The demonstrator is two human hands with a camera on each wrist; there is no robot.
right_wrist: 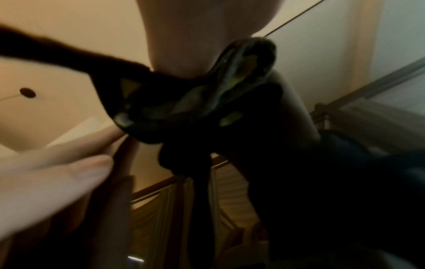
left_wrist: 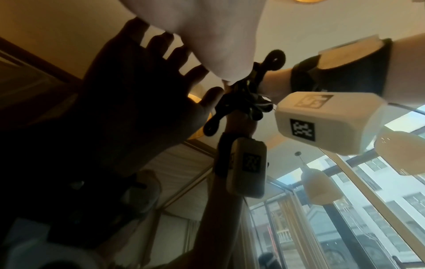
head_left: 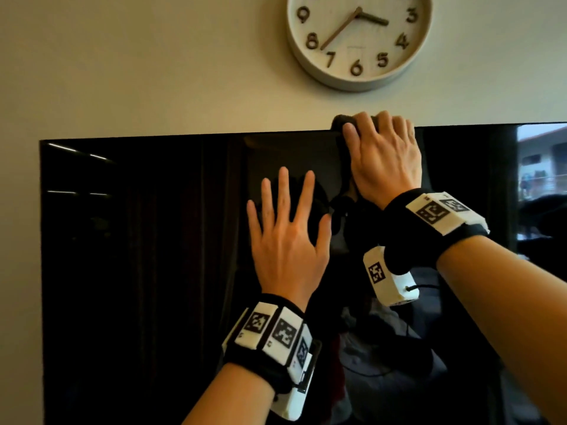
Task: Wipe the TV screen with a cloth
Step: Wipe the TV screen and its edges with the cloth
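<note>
The black TV screen (head_left: 138,240) hangs on the wall and mirrors the room. My right hand (head_left: 383,148) is at the screen's top edge, with its fingers curled over a dark cloth (head_left: 339,122) that it presses there. A tail of the cloth (left_wrist: 241,102) hangs below that hand against the glass. My left hand (head_left: 285,228) lies flat on the screen just below and to the left, with its fingers spread and nothing in it. The right wrist view is blurred and shows the bunched cloth (right_wrist: 184,102) under the palm.
A round wall clock (head_left: 359,38) hangs just above the TV's top edge, right over my right hand. Bare wall (head_left: 122,72) spreads to the left of it. The screen's left edge (head_left: 41,271) stands far left of both hands.
</note>
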